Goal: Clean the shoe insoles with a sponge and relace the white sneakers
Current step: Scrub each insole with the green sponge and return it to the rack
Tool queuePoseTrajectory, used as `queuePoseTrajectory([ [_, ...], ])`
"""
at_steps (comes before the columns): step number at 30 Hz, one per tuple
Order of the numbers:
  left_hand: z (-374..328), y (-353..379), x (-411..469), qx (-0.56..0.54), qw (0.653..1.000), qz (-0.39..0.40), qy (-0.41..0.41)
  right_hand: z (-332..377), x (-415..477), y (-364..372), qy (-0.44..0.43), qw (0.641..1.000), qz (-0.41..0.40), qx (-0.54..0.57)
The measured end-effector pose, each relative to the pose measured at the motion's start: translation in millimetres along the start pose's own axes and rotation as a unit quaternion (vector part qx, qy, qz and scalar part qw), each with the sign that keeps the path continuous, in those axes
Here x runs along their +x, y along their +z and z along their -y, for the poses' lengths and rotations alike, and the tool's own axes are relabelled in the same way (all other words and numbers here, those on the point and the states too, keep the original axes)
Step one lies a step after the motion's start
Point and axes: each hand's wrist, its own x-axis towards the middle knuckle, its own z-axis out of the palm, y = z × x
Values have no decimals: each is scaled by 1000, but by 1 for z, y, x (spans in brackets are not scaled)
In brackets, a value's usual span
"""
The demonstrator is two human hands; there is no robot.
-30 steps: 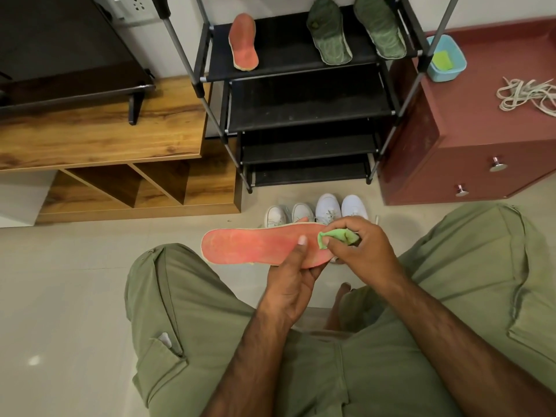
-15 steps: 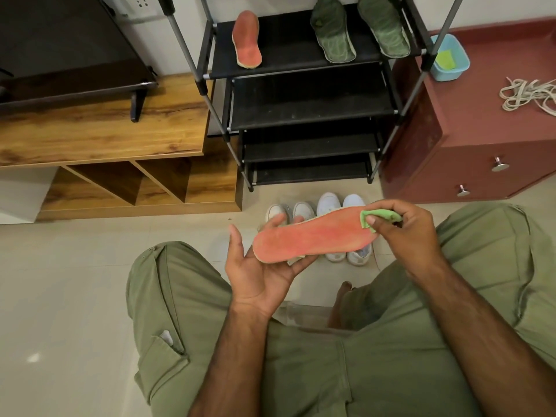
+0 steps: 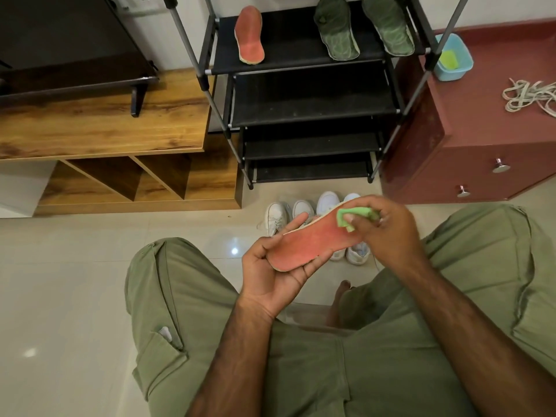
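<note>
Glossy tile on the floor, matt wood grain on the far-left cabinet, metal tubes and black cloth shelves on the rack, matt red insole.

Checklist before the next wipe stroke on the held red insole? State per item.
1. Red insole supported: ok, left hand holds its near end.
2. Green sponge gripped: ok, right hand pinches it against the insole's far end.
3. Insole surface clean: cannot tell.
4. Drop-off spot: ok, the rack's top shelf has free space beside the other red insole.
5. Laces ready: ok, piled on the maroon cabinet.
6. White sneakers relaced: cannot tell, partly hidden.
</note>
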Motion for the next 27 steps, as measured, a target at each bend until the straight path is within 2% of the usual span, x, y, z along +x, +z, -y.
queuePoseTrajectory([
  [6, 9, -1, 8, 39, 999, -18, 20, 20, -17, 33, 21, 999, 38, 0],
  [8, 10, 0, 9, 43, 998, -32, 30, 30, -27, 45, -5, 998, 65, -8],
  [11, 10, 0, 9, 43, 997, -43, 41, 40, -38, 58, -82, 989, 79, -97],
  [13, 9, 0, 9, 35, 998, -38, 46, 41, -35, 58, -104, 984, 69, -126],
  [17, 11, 3, 9, 31, 997, -39, 57, 38, -21, 50, -20, 994, -9, -109],
  [22, 10, -3, 11, 33, 998, -44, 44, 51, -42, 65, -86, 984, 135, -74],
  [27, 13, 2, 10, 34, 996, -49, 61, 47, -26, 60, -22, 994, 37, -103],
])
